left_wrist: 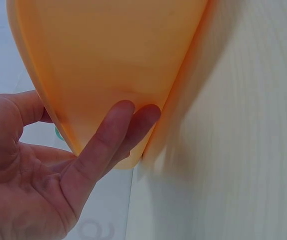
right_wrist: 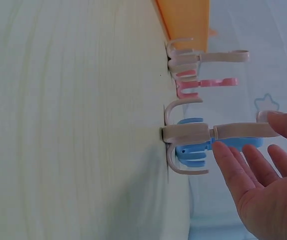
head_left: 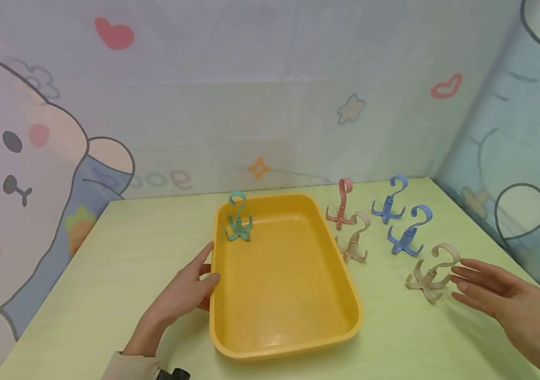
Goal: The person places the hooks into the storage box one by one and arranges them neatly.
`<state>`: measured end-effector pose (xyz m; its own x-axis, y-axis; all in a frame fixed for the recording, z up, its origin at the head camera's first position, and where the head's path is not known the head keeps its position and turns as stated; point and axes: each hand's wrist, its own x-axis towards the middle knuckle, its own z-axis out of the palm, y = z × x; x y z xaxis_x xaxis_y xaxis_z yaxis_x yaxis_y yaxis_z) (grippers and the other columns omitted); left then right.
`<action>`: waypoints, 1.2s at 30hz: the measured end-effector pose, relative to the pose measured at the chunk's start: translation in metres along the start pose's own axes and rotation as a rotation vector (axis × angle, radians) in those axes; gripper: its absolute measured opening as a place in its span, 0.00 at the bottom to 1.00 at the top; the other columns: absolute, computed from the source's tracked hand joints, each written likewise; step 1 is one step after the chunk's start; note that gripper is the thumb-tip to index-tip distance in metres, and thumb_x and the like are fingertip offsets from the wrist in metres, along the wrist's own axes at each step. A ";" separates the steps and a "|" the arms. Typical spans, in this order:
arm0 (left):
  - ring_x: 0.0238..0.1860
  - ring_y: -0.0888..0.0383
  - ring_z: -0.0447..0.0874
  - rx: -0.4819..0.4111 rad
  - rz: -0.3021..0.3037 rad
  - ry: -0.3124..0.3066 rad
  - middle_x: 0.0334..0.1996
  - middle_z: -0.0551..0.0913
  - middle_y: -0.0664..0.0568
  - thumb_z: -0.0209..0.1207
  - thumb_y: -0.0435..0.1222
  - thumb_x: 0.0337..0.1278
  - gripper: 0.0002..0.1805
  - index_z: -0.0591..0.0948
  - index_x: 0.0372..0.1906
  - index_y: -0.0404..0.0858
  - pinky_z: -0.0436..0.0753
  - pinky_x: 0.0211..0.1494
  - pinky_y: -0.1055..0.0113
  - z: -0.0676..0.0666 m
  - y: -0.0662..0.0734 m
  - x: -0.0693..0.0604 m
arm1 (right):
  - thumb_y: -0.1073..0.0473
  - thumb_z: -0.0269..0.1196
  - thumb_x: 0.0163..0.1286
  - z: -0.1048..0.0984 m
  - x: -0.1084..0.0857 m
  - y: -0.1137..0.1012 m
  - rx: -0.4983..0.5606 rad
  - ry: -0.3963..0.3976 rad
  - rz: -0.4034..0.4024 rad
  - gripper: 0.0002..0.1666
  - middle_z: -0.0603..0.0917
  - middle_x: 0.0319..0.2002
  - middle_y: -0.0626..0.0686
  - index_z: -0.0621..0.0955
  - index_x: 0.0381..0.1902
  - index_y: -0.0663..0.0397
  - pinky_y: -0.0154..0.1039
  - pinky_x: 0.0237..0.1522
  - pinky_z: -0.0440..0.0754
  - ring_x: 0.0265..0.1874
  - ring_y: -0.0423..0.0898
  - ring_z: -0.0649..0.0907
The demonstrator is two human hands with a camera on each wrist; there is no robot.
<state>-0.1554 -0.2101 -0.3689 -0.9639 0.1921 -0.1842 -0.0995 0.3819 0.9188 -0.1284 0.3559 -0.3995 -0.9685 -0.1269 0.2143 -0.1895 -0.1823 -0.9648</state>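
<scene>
A yellow tray (head_left: pixel 279 274) lies on the table with a green hook (head_left: pixel 238 227) standing in its back left corner. My left hand (head_left: pixel 181 293) grips the tray's left side, thumb over the rim; in the left wrist view the fingers (left_wrist: pixel 98 150) lie against the outer wall. On the right a beige hook (head_left: pixel 428 282) stands on its prongs. Beside it is my right hand (head_left: pixel 512 301), fingers slightly bent and apart, holding nothing. In the right wrist view that hand (right_wrist: pixel 268 190) has its thumb by the curved top of the beige hook (right_wrist: pixel 188 133); contact is unclear.
Between the tray and the right hand stand a pink hook (head_left: pixel 342 203), another beige hook (head_left: pixel 352 245) and two blue hooks (head_left: pixel 387 208), (head_left: pixel 405 240). A printed cloth (head_left: pixel 298 132) hangs behind the table (head_left: pixel 155 232) and along both sides.
</scene>
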 end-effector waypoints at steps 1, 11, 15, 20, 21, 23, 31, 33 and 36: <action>0.31 0.48 0.91 -0.001 0.000 -0.001 0.73 0.72 0.29 0.50 0.34 0.73 0.46 0.43 0.88 0.48 0.93 0.38 0.54 0.000 0.000 0.000 | 0.83 0.52 0.74 0.001 0.001 0.000 -0.002 0.006 0.000 0.33 0.90 0.57 0.47 0.82 0.67 0.51 0.41 0.48 0.91 0.54 0.40 0.90; 0.32 0.48 0.91 0.008 -0.006 -0.001 0.73 0.71 0.28 0.50 0.34 0.73 0.46 0.42 0.88 0.46 0.93 0.38 0.55 0.002 0.000 -0.001 | 0.76 0.63 0.73 0.015 0.006 0.001 -0.179 0.131 0.043 0.31 0.92 0.50 0.37 0.83 0.64 0.38 0.22 0.47 0.85 0.48 0.30 0.90; 0.32 0.49 0.91 0.015 0.000 -0.001 0.73 0.71 0.28 0.50 0.34 0.73 0.46 0.42 0.88 0.45 0.93 0.38 0.55 0.001 0.000 -0.001 | 0.72 0.65 0.72 0.019 0.011 -0.001 -0.266 0.138 0.045 0.30 0.92 0.51 0.35 0.82 0.68 0.43 0.19 0.49 0.83 0.49 0.28 0.89; 0.32 0.48 0.91 0.020 -0.002 0.002 0.73 0.71 0.28 0.50 0.34 0.73 0.46 0.42 0.88 0.46 0.93 0.38 0.55 0.000 0.000 -0.001 | 0.68 0.68 0.72 0.026 0.019 0.001 -0.325 0.165 0.053 0.29 0.91 0.51 0.32 0.82 0.69 0.47 0.17 0.48 0.82 0.49 0.26 0.88; 0.32 0.49 0.91 0.018 -0.006 0.004 0.73 0.71 0.29 0.50 0.34 0.73 0.46 0.42 0.88 0.46 0.93 0.38 0.55 0.000 0.000 -0.001 | 0.68 0.68 0.72 0.026 0.021 0.002 -0.314 0.169 0.054 0.28 0.91 0.51 0.31 0.83 0.68 0.46 0.17 0.48 0.82 0.48 0.25 0.88; 0.32 0.49 0.91 0.018 -0.006 0.003 0.73 0.71 0.29 0.50 0.34 0.73 0.46 0.42 0.88 0.46 0.93 0.38 0.55 0.000 0.001 -0.001 | 0.67 0.69 0.72 0.028 0.023 0.002 -0.327 0.178 0.068 0.27 0.91 0.49 0.31 0.84 0.66 0.44 0.17 0.47 0.82 0.48 0.25 0.88; 0.32 0.49 0.91 0.026 0.005 -0.007 0.74 0.70 0.28 0.50 0.35 0.73 0.46 0.41 0.88 0.45 0.93 0.38 0.54 0.001 0.001 -0.002 | 0.63 0.69 0.73 0.033 0.032 0.004 -0.336 0.215 0.103 0.19 0.91 0.45 0.30 0.88 0.58 0.41 0.18 0.45 0.82 0.47 0.22 0.86; 0.32 0.49 0.91 0.028 0.008 -0.009 0.74 0.70 0.27 0.50 0.35 0.73 0.46 0.41 0.88 0.45 0.93 0.38 0.54 0.001 0.001 -0.002 | 0.64 0.69 0.73 0.034 0.034 0.005 -0.285 0.212 0.105 0.19 0.92 0.45 0.31 0.89 0.57 0.40 0.18 0.45 0.83 0.47 0.23 0.87; 0.32 0.49 0.91 0.022 -0.002 -0.004 0.74 0.70 0.28 0.50 0.34 0.73 0.46 0.42 0.88 0.46 0.93 0.38 0.54 0.001 0.001 -0.002 | 0.65 0.67 0.74 0.035 0.036 0.006 -0.225 0.205 0.109 0.19 0.92 0.45 0.32 0.90 0.56 0.40 0.19 0.45 0.84 0.47 0.24 0.88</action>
<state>-0.1530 -0.2092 -0.3675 -0.9627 0.1953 -0.1874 -0.0957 0.4021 0.9106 -0.1587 0.3162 -0.3920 -0.9930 0.0698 0.0949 -0.0920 0.0446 -0.9948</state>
